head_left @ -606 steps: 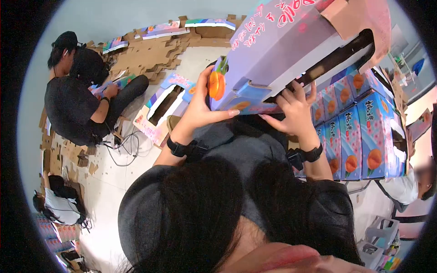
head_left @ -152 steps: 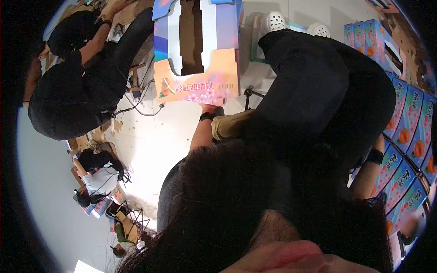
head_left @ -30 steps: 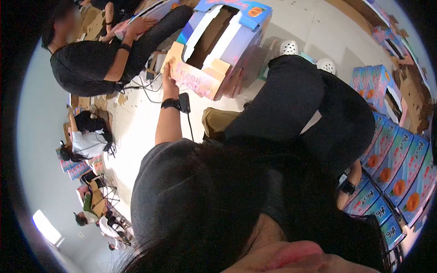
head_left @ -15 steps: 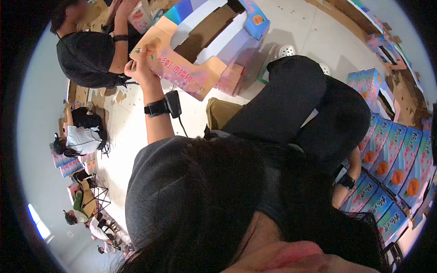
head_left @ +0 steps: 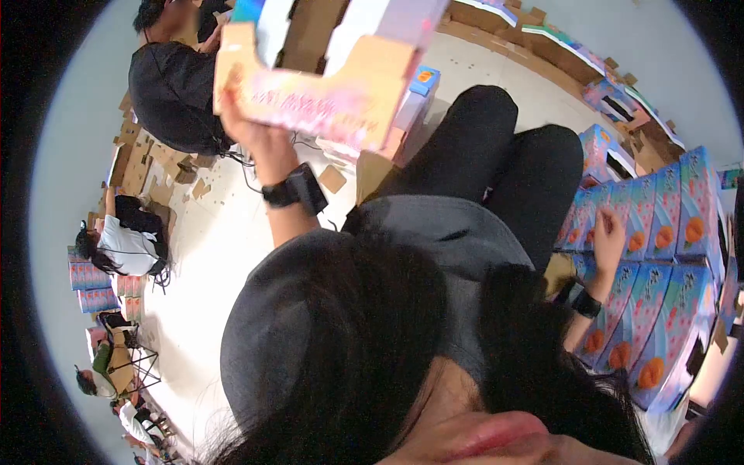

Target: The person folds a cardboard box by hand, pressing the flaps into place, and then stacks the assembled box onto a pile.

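My left hand (head_left: 260, 139) grips the lower left edge of an open cardboard box (head_left: 341, 97), held up at the top of the view. The box has a peach-coloured printed end panel, blurred by motion, and a cut-out showing its brown inside. My right hand (head_left: 610, 232) is raised at the right, its fingers slightly bent and apart, with nothing visible in them. Beside and behind it stand rows of blue and pink printed boxes (head_left: 651, 310) with peach pictures.
A co-worker (head_left: 174, 97) in black sits at the upper left. Other people (head_left: 128, 244) are farther down the left side. A blue box (head_left: 422, 80) stands behind the held box. Cardboard scraps (head_left: 333, 179) lie on the floor. More open boxes (head_left: 616, 105) line the upper right.
The held box has tilted up, nearer to me, in my left hand. My right hand has come into fuller view beside the stacked boxes. The view has shifted, and my knees are closer together.
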The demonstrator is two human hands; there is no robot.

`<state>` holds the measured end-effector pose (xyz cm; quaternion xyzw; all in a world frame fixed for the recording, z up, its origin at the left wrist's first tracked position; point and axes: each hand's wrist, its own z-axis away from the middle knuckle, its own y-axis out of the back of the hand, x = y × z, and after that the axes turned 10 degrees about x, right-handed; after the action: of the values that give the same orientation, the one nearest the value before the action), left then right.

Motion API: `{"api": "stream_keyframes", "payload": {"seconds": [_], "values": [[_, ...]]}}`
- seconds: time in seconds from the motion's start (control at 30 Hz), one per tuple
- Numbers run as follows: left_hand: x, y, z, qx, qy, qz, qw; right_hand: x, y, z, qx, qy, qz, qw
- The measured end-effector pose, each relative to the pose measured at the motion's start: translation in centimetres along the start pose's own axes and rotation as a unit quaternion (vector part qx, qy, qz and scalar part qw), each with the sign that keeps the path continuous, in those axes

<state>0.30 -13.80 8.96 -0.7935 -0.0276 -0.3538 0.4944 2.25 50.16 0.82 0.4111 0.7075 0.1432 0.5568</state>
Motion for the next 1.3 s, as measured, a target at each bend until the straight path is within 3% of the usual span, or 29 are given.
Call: {"api": "stream_keyframes", "payload": {"seconds": [0.1, 0.17, 0.27, 0.33, 0.37, 0.4, 0.47, 0.57, 0.67, 0.8, 0.87, 0.97, 1.07, 1.2, 1.3], "values": [[-1.9, -5.4, 4.5, -0.001, 0.128, 0.082, 0.988, -8.8, -0.6, 0.8, 0.073, 0.044, -0.213, 0.973], [-3.9, -8.4, 8.0, -0.004, 0.166, 0.095, 0.982, -16.0, -0.8, 2.7, -0.019, 0.012, -0.469, 0.883], [-5.1, -11.1, 14.3, -0.023, 0.294, 0.066, 0.953, -16.0, -3.2, 3.3, -0.174, -0.013, -0.630, 0.757], [-7.7, -10.4, 16.9, -0.063, 0.308, 0.057, 0.947, -15.9, -3.2, 4.9, -0.083, -0.157, -0.551, 0.816], [-8.6, -10.0, 17.8, -0.056, 0.324, 0.077, 0.941, -14.2, -3.7, 5.0, -0.062, -0.140, -0.540, 0.828], [-8.6, -9.8, 18.8, -0.048, 0.339, 0.096, 0.935, -14.4, -3.1, 5.4, -0.046, -0.216, -0.531, 0.818], [-9.3, -9.4, 19.8, -0.058, 0.333, 0.055, 0.939, -10.0, -2.8, 4.4, -0.083, -0.185, -0.528, 0.825], [-9.6, -8.7, 21.3, -0.117, 0.374, -0.001, 0.920, -6.5, -2.8, 3.2, -0.038, -0.198, -0.603, 0.772], [-10.6, -7.5, 21.9, -0.204, 0.362, -0.068, 0.907, -8.1, -2.0, 3.1, 0.029, -0.263, -0.577, 0.773], [-9.5, -7.1, 20.1, -0.309, 0.329, -0.144, 0.880, -6.5, -2.5, 3.4, 0.037, -0.254, -0.585, 0.770], [-10.4, -6.0, 18.9, -0.374, 0.304, -0.170, 0.860, -5.6, -2.7, 3.6, 0.040, -0.262, -0.577, 0.773], [-9.4, -6.0, 17.9, -0.384, 0.295, -0.159, 0.860, -5.0, -2.6, 4.4, 0.036, -0.263, -0.566, 0.781], [-9.9, -5.5, 16.7, -0.447, 0.188, -0.161, 0.860, -3.7, -2.4, 5.5, 0.042, -0.244, -0.531, 0.811], [-8.6, -6.3, 15.7, -0.513, 0.143, -0.178, 0.828, -5.1, -0.9, 7.3, 0.025, -0.234, -0.483, 0.843], [-7.3, -5.7, 16.0, -0.508, 0.252, -0.197, 0.800, -5.7, -0.4, 7.4, -0.039, -0.214, -0.470, 0.856]]}}
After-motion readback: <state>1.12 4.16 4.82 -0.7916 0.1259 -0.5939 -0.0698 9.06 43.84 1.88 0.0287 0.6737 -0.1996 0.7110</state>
